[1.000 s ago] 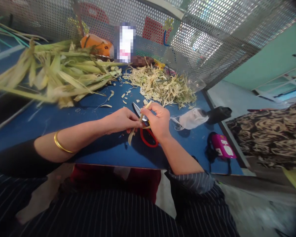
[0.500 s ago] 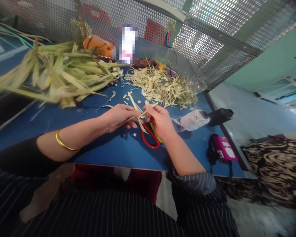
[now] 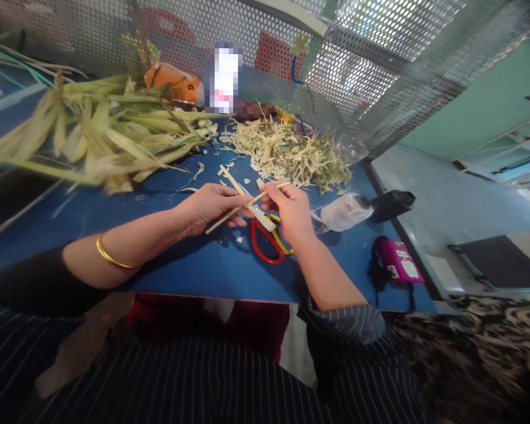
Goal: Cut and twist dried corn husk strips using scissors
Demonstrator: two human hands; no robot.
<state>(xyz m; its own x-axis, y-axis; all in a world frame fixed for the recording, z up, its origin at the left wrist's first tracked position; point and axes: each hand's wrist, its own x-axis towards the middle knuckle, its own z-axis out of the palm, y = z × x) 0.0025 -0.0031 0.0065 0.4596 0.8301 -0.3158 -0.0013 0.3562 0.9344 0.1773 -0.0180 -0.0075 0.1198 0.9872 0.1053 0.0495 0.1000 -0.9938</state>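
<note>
Two pale husk strips cross between my hands. My left hand (image 3: 213, 207) pinches them near the crossing, thumb on top. The longer thin strip (image 3: 223, 220) runs from below my left fingers up to my right hand (image 3: 290, 209), whose thumb and forefinger pinch its upper end. The other, wider strip (image 3: 265, 220) slants down to the right across it. Scissors with one red and one yellow handle (image 3: 267, 250) lie on the blue table just under my hands, their blades partly hidden by the strips and fingers.
Long green husks (image 3: 110, 126) are piled at the left. Shredded pieces (image 3: 291, 150) lie behind my hands. At the right are white thread (image 3: 345, 213), a black cylinder (image 3: 393, 205) and a magenta box (image 3: 401, 261). A perforated metal screen (image 3: 335, 59) stands behind.
The strips have turned slightly between my fingers, and the wider one's lower end now points further right. At the far right, the patterned cloth has shifted, showing a dark flat object.
</note>
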